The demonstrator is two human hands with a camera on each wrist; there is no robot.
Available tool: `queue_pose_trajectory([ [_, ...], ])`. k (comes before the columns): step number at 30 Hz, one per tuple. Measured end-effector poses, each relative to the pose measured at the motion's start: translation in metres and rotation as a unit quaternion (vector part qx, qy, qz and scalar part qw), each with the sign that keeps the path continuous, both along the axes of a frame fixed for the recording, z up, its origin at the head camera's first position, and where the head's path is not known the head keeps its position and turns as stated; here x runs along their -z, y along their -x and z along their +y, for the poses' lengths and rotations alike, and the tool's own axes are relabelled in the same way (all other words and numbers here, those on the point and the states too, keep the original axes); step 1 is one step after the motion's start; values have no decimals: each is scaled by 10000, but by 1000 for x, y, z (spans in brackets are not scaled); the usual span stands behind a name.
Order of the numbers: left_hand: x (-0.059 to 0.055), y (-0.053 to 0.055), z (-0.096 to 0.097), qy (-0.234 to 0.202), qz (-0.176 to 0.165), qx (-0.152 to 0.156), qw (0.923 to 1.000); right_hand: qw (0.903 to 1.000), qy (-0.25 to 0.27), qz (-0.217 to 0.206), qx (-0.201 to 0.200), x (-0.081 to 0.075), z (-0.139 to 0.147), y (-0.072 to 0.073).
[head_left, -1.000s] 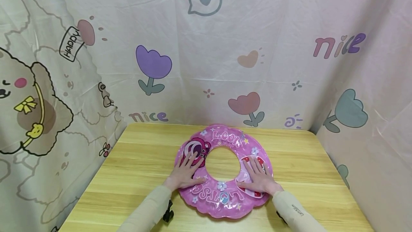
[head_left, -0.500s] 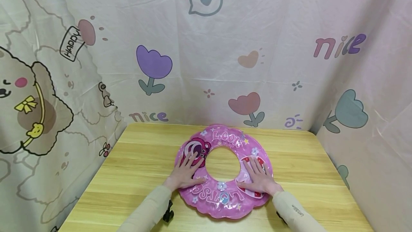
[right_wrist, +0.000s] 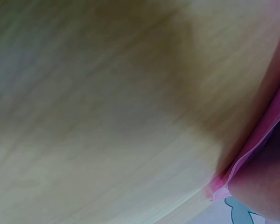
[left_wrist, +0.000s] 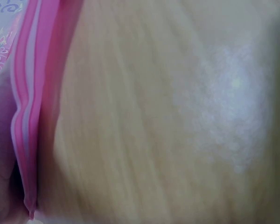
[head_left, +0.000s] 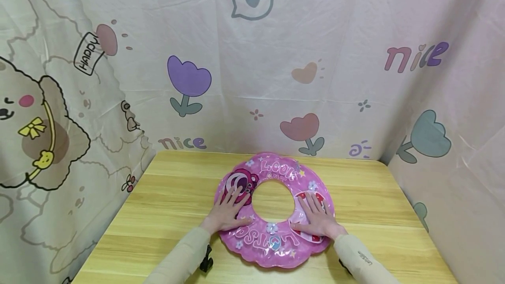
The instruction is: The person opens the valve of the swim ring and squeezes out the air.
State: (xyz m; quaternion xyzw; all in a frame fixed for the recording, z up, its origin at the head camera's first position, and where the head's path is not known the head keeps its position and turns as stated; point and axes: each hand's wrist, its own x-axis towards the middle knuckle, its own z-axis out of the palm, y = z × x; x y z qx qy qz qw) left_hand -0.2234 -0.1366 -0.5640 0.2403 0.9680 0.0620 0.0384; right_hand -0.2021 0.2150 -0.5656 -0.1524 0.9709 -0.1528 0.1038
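A pink inflatable swim ring with a scalloped edge lies flat on the wooden table, printed with a bear, letters and flowers. My left hand rests on its left side with fingers spread, partly over the bear print. On the opposite side, my right hand lies with straight fingers across a red and white printed patch. In the left wrist view, the ring's edge runs down beside part of the hand. The right wrist view catches the ring's edge at the right, with the palm side beside it.
The wooden table extends on both sides of the ring. A printed cloth hangs behind it and along both sides. Below the left wrist, a black clip-like piece shows at the sleeve.
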Motion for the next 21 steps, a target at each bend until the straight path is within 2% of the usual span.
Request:
queue_pose_trajectory([
  [8, 1, 0, 0, 45, 32, 0, 10000, 9995, -317, -48, 59, -2, -1, 2],
  [21, 1, 1, 0, 109, 33, -19, 9999, 9994, -354, 10, 47, -4, -2, 0],
])
